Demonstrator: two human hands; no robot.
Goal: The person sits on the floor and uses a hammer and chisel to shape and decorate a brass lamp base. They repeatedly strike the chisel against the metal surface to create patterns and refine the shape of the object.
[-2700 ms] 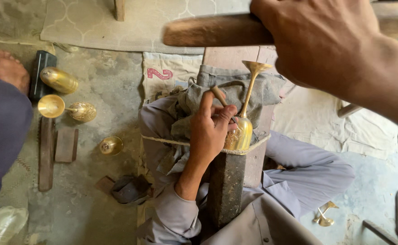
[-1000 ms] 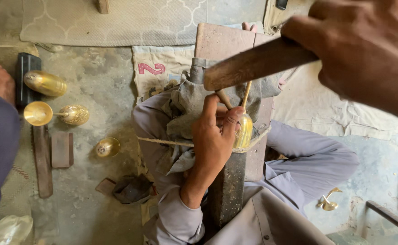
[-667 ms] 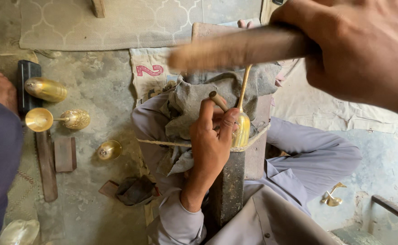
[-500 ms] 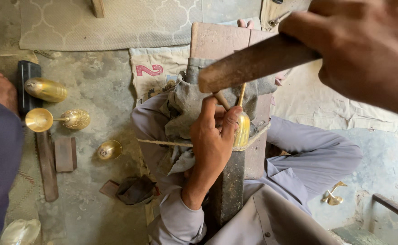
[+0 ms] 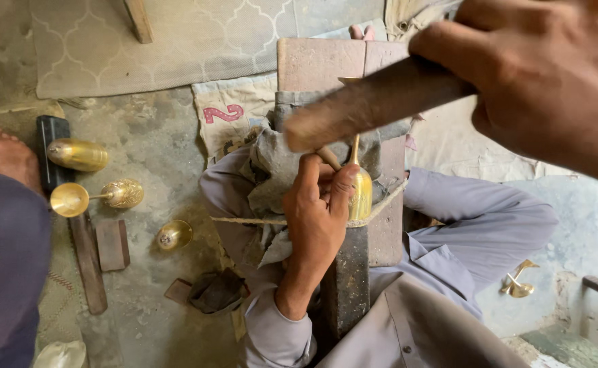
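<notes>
Lowered again toward centre frame, the wooden mallet (image 5: 374, 102) stays gripped in my right hand (image 5: 551, 82) while my left hand (image 5: 319, 204) pinches the thin, dentable brass goblet (image 5: 361, 194) by its rigid bowl.

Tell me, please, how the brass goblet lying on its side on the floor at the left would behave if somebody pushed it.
The brass goblet lies on its side, with a round cup and a round foot, so it would probably roll, likely in a curve. It looks like thin polished metal: probably stiff and rather slippery. The floor looks rough, which may stop it soon.
</notes>
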